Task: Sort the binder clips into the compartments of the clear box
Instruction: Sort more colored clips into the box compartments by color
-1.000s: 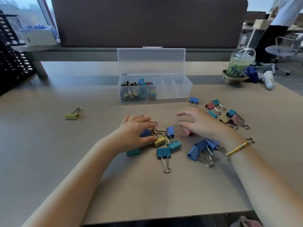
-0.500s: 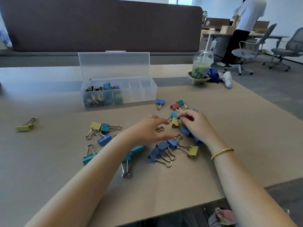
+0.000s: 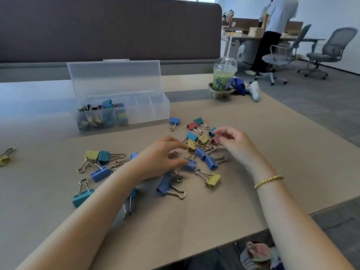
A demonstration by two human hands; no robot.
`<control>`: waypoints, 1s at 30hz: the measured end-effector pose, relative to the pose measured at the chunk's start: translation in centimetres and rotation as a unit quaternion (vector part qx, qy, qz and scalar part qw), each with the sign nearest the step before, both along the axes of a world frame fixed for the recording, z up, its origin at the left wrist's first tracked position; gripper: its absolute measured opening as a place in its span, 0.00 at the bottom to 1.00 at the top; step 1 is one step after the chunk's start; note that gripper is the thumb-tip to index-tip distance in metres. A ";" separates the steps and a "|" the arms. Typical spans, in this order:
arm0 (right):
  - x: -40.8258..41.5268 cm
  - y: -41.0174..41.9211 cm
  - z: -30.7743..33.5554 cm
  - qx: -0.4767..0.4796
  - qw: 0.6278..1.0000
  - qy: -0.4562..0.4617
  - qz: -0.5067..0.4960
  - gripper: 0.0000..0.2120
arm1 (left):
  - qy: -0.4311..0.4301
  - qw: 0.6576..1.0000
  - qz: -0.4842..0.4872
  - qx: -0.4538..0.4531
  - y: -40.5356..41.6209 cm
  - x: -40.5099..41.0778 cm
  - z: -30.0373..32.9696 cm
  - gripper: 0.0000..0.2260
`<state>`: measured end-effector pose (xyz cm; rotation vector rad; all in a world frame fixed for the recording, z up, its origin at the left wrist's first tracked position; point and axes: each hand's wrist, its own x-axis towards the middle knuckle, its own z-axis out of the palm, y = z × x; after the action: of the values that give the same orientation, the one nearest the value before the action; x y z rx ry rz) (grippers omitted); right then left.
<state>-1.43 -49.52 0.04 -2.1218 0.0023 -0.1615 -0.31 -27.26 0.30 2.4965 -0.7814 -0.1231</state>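
Note:
The clear box [image 3: 163, 111] stands open at the back of the brown mat, its lid upright; its left compartments hold clips. Several binder clips in blue, teal, yellow and pink lie loose on the mat in front of it. My left hand [image 3: 161, 158] hovers over the middle of the pile with loosely curved fingers, its thumb touching a blue clip [image 3: 190, 165] and its fingertips beside a yellow clip [image 3: 191, 145]. My right hand [image 3: 236, 146] pinches a pink clip [image 3: 216, 138] at the pile's right side.
A lone yellow clip [image 3: 4, 157] lies far left. A lidded green drink cup [image 3: 224, 78] stands at the back right of the table. The mat's front edge runs close below my forearms. A person and office chairs are behind, at the right.
The view swung right and both hands shifted to the right-hand clips. My right hand has lifted slightly and now pinches the pink clip. My left hand followed toward the blue and yellow clips.

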 end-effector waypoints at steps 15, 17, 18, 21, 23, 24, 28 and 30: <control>1.4 -0.9 -1.3 -0.047 0.993 -0.011 -0.112 0.17 | -0.018 0.999 0.003 0.042 -1.2 0.3 -0.5 0.15; 1.9 -1.0 -1.8 -0.086 0.988 -0.014 -0.129 0.17 | -0.050 0.998 0.030 0.033 -1.7 0.4 -0.7 0.13; 2.0 -1.0 -2.1 -0.110 0.986 -0.011 -0.124 0.17 | -0.054 0.998 0.036 0.027 -2.0 0.5 -0.7 0.13; 2.3 -0.5 -2.5 -0.171 0.981 -0.004 -0.090 0.16 | -0.050 0.996 0.014 0.077 -3.3 1.0 -0.8 0.20; 2.4 -0.3 -2.5 -0.187 0.979 -0.007 -0.076 0.15 | -0.052 0.987 -0.014 0.154 -4.2 1.4 -0.4 0.23; 2.3 -0.3 -2.5 -0.184 0.980 -0.014 -0.074 0.15 | -0.052 0.982 -0.025 0.180 -4.6 1.6 -0.2 0.22; 2.8 -0.4 -2.6 -0.136 0.982 -0.043 -0.127 0.11 | -0.080 0.987 0.019 0.140 -5.3 2.7 0.8 0.16; 3.5 -0.4 -2.8 -0.140 0.978 -0.038 -0.151 0.11 | -0.089 0.989 0.054 0.104 -5.7 3.6 1.1 0.15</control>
<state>2.09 -49.96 -2.72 -2.3854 0.2729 -0.4461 3.26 -32.99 1.40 2.7717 -0.7342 0.0620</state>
